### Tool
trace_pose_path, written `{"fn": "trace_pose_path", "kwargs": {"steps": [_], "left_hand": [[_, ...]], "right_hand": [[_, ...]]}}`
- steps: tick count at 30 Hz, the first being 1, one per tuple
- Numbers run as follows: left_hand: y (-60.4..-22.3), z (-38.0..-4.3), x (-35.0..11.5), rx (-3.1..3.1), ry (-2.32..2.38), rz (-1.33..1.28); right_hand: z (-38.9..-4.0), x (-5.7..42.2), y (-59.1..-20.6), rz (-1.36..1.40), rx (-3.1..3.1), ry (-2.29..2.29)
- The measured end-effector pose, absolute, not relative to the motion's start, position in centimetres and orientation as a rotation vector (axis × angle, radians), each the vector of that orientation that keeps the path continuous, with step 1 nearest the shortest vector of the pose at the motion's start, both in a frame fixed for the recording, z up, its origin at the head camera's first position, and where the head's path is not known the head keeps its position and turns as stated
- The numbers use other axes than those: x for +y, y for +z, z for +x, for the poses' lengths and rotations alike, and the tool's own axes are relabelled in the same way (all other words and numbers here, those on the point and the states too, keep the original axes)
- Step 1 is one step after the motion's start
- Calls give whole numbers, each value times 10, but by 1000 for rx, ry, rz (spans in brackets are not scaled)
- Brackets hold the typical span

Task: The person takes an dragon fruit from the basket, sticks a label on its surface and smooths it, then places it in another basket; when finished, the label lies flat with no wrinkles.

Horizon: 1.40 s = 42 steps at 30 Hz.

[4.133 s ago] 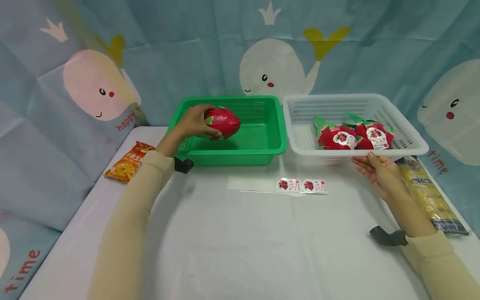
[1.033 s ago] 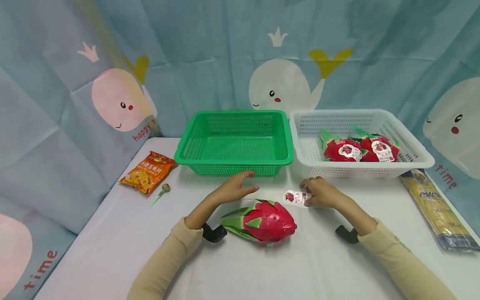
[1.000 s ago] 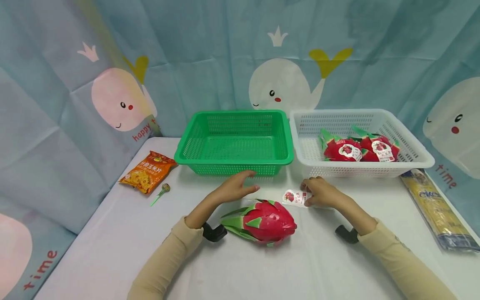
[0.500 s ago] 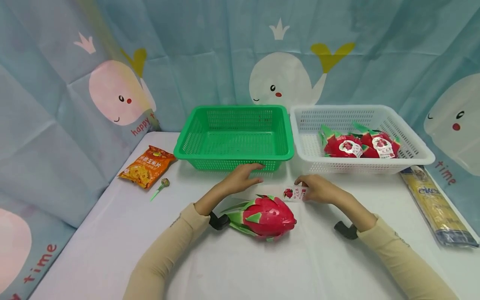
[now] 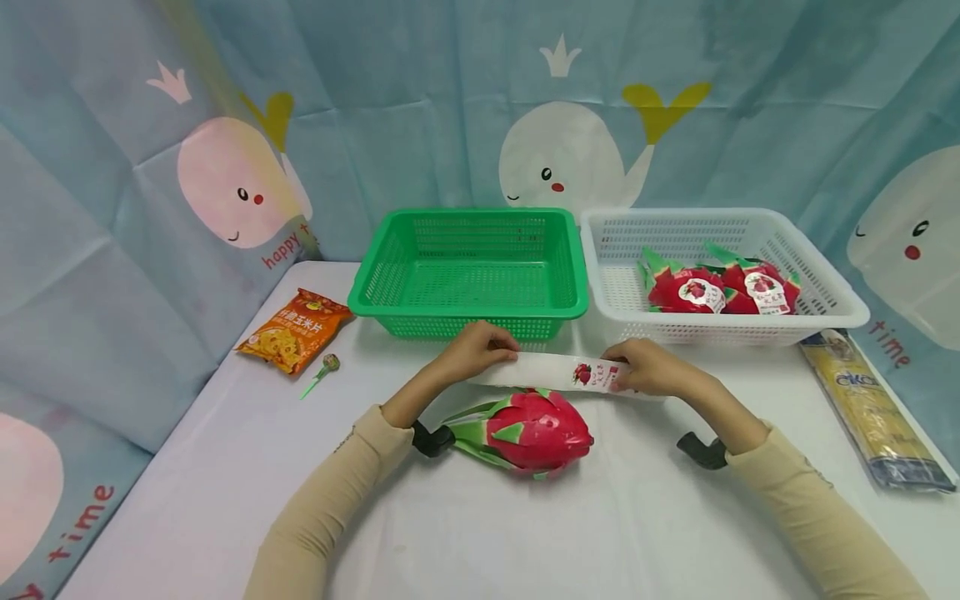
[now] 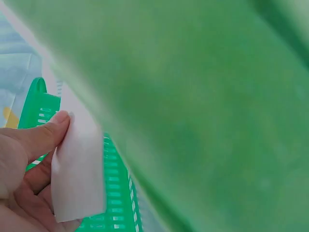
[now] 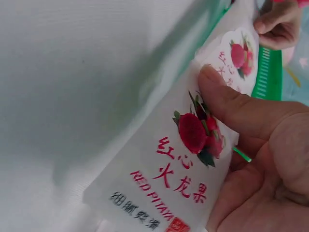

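Observation:
A white strip of stickers [image 5: 551, 370] printed with red dragon fruit stretches between both hands, raised off the table. My left hand [image 5: 475, 352] pinches its bare left end between thumb and fingers, as the left wrist view also shows on the white strip [image 6: 79, 169]. My right hand [image 5: 648, 367] pinches the strip near a printed label; in the right wrist view the thumb presses beside the sticker [image 7: 193, 135] reading RED PITAYA. A dragon fruit [image 5: 542, 433] with green leaves lies on the table just in front of the strip. Its blurred green leaves fill much of the left wrist view.
Behind the hands stand a green basket [image 5: 468, 317] and a white basket [image 5: 720, 325] with labelled dragon fruits [image 5: 686, 289] inside. An orange snack bag [image 5: 296, 331] and a lollipop [image 5: 322, 374] lie at left. A long yellow packet [image 5: 873, 408] lies at right.
The dragon fruit came from the green basket onto the table. The right hand took hold of the sticker strip and lifted it; the left hand now pinches its other end.

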<state>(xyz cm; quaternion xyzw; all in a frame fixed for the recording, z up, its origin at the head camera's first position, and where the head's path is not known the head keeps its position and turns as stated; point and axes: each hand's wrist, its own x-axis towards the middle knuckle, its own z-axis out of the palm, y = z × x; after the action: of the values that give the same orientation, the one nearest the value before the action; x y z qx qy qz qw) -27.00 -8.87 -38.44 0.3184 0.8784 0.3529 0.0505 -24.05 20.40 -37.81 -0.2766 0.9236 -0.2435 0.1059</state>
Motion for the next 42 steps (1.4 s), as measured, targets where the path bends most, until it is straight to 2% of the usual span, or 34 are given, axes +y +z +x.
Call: {"fn": "trace_pose_path", "kwargs": {"steps": [10,18,26,33,42], "left_hand": [[-375,-272,-89,2664,1186,860],[-373,-271,-89,2629,1221,851],[-376,-272,-91,2584,1254,783],[-378,-272,-93,2577,1253,757],[-389,-276,-99,2671,1115,696]], "right_hand": [[-245,202,-369,-789,2658,-811],[-243,195,-368,-1094,2492,-1161],[-241,194,-374,-1184,2507,-1254],[-238,195,-377,-1054,2599,-1332],[-230,201,-377,-1041,2614,-1514]]}}
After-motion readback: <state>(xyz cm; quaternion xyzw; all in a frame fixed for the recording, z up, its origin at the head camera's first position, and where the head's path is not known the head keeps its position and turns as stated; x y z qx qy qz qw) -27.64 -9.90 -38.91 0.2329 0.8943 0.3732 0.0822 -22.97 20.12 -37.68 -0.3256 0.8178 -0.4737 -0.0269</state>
